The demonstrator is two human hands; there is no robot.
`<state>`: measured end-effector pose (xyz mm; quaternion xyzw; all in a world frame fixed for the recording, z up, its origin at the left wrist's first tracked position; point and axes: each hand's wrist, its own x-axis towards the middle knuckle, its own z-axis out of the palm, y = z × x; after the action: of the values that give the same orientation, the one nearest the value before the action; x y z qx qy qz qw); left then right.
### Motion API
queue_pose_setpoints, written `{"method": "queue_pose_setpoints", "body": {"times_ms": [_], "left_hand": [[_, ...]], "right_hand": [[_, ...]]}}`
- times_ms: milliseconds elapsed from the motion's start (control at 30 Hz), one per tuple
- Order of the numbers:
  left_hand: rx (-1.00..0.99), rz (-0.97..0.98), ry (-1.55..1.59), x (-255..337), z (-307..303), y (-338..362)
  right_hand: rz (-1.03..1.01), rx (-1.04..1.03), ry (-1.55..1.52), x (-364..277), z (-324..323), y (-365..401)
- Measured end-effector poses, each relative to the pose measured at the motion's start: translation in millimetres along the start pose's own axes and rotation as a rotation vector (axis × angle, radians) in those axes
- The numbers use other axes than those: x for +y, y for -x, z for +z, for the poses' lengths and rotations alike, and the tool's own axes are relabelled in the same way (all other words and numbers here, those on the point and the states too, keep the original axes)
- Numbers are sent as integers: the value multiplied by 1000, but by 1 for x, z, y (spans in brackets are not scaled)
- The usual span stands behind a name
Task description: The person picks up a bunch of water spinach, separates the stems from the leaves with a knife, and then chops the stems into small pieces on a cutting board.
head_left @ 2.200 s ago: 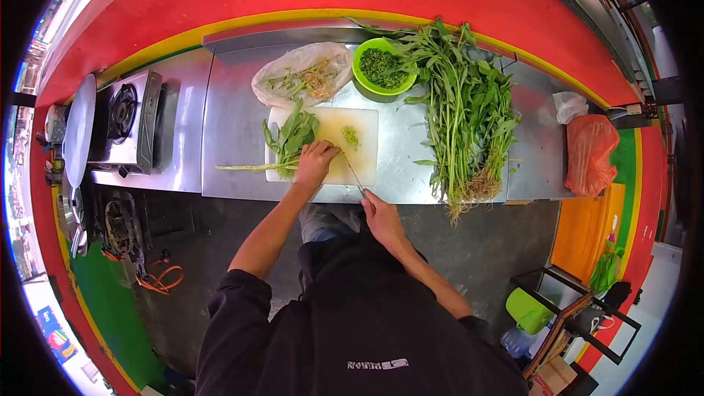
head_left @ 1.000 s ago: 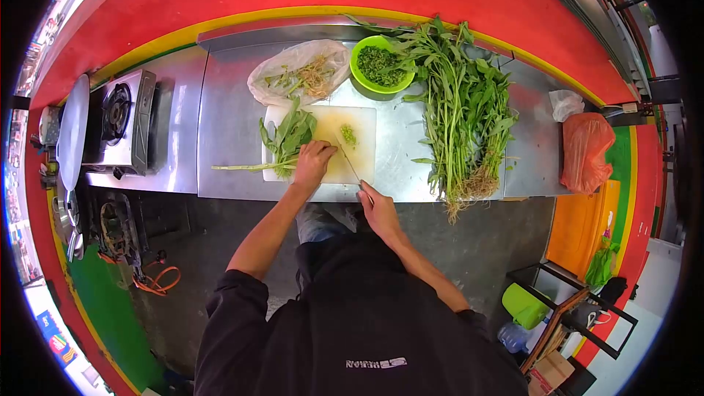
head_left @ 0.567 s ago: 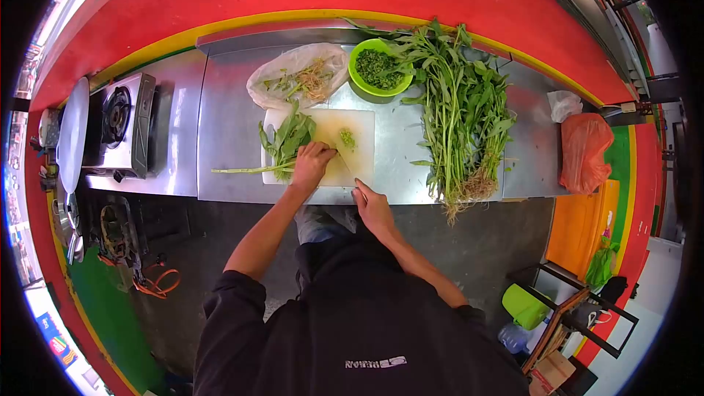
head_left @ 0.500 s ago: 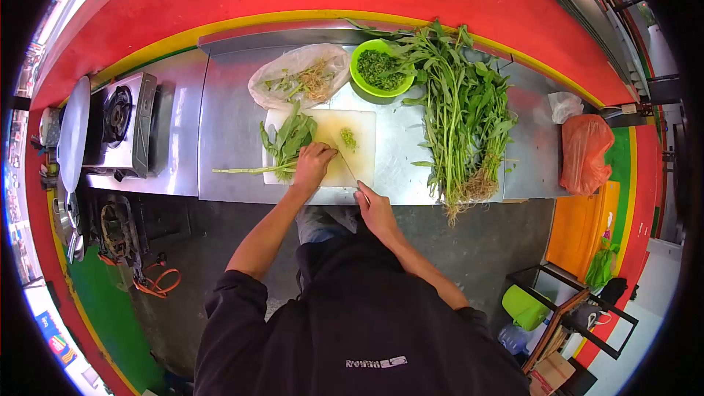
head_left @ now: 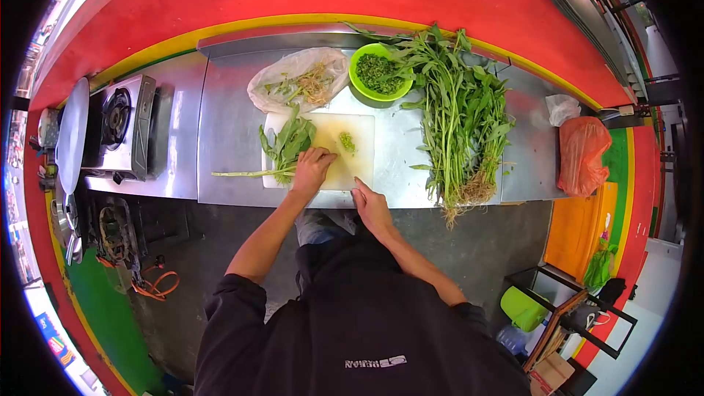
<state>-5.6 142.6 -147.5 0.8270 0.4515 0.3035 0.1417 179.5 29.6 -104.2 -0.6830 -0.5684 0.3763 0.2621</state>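
A white cutting board (head_left: 361,123) lies on the steel counter. My left hand (head_left: 313,169) is closed on a bunch of leafy greens (head_left: 292,138) at the board's left half, one long stem sticking out to the left. At the board's lower right edge, my right hand (head_left: 371,205) is wrapped round a knife (head_left: 356,180); its blade is hard to make out and points up toward my left fingers. A small pile of chopped green pieces (head_left: 347,143) rests on the board, just above and right of my left fingertips.
Behind the board are a plastic bag of roots (head_left: 282,73) and a green bowl of chopped leaves (head_left: 381,95). A large pile of stemmed greens (head_left: 458,117) lies right. A gas stove (head_left: 125,132) stands left, an orange-red bag (head_left: 584,155) far right.
The knife blade, visible as a thin line before, is now hard to see. Both hands keep nearly the same places, and the whole view has shifted very slightly.
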Motion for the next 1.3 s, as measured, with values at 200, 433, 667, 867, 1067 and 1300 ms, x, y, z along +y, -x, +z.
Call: {"method": "queue_pose_setpoints", "body": {"times_ms": [200,433,667,867,1067,1300], "left_hand": [[-2,-24,12,0,4,-3],[8,-32,11,-1,7,-4],[-24,-70,-1,0,6,-5],[25,-69,-24,1,11,-7],[11,-55,-24,0,11,-7],[-26,-55,-31,-1,3,-5]], "right_hand": [[125,-41,-70,-5,-20,14],[81,-61,-15,7,-12,11],[35,-44,22,2,-8,-1],[74,-32,-66,8,-16,12],[38,-34,-76,14,-13,7],[4,-19,-55,8,-7,-2]]}}
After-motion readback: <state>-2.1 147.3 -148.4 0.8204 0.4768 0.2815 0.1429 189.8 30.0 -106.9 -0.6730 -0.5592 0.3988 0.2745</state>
